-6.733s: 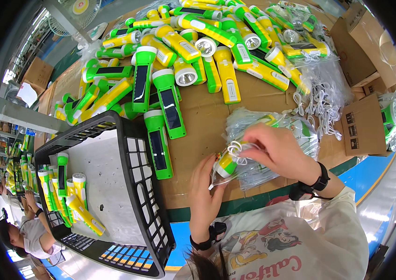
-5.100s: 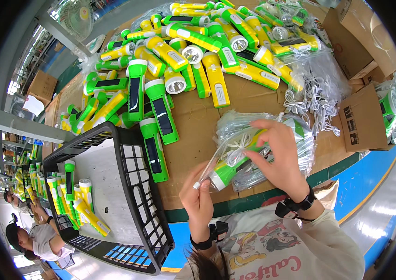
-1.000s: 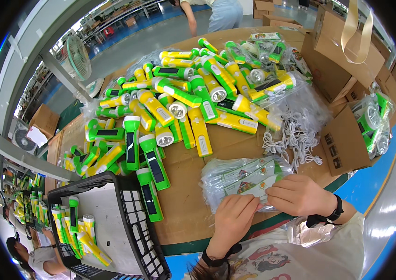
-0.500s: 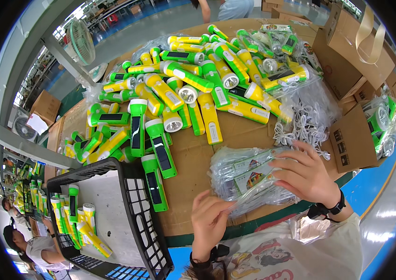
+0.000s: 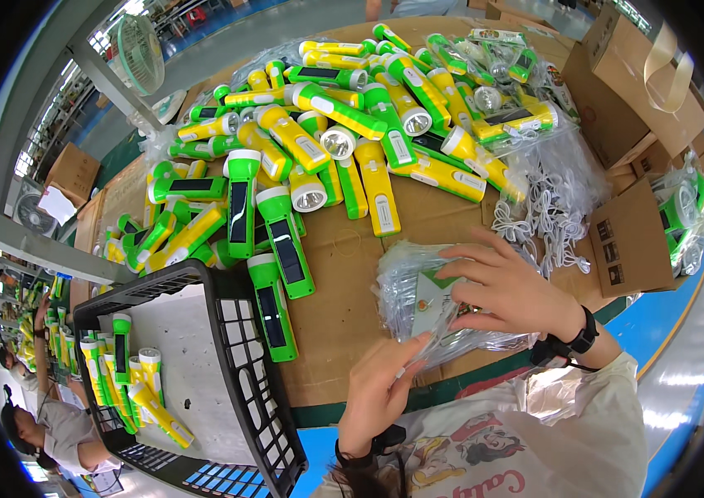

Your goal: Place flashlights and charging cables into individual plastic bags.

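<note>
A stack of clear plastic bags with green and white printed cards lies on the cardboard-covered table near the front edge. My right hand rests on top of the stack, fingers spread over the top bag. My left hand comes up from below and pinches the lower edge of the top bag between thumb and fingers. A large heap of green and yellow flashlights covers the table beyond the bags.
A black plastic crate at the left holds several flashlights. White cables lie right of the bags. Cardboard boxes stand at the right. A fan is at the upper left; another person sits lower left.
The bagged flashlight I held earlier is gone from my hands. Both hands have come down onto the stack of bags, the left now gripping the top bag's edge.
</note>
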Action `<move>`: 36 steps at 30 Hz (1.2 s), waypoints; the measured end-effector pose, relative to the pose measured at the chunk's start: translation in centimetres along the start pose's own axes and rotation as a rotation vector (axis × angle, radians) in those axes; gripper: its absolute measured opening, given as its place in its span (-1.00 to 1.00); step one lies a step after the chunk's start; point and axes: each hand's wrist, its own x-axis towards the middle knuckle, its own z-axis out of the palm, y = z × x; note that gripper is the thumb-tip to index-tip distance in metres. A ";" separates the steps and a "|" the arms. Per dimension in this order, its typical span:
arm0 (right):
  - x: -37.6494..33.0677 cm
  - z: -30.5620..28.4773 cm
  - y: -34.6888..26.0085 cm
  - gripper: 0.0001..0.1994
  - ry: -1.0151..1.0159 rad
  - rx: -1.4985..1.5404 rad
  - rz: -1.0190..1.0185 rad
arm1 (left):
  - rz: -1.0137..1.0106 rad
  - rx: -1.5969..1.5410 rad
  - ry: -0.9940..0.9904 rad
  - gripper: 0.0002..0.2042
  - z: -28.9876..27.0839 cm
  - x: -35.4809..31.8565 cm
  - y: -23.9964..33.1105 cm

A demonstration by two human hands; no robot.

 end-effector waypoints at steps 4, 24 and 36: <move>-0.1 2.1 0.7 -0.79 -0.102 0.390 -0.109 | 0.055 0.094 -0.152 -0.82 -1.3 -0.7 -0.9; 17.3 8.8 5.0 -0.32 -0.224 1.361 0.651 | -0.030 -0.288 0.094 -0.84 -7.7 -7.2 -0.2; 17.0 8.0 -1.1 -0.40 -0.005 1.578 0.667 | 0.039 0.025 0.072 -0.79 -9.3 -7.5 0.5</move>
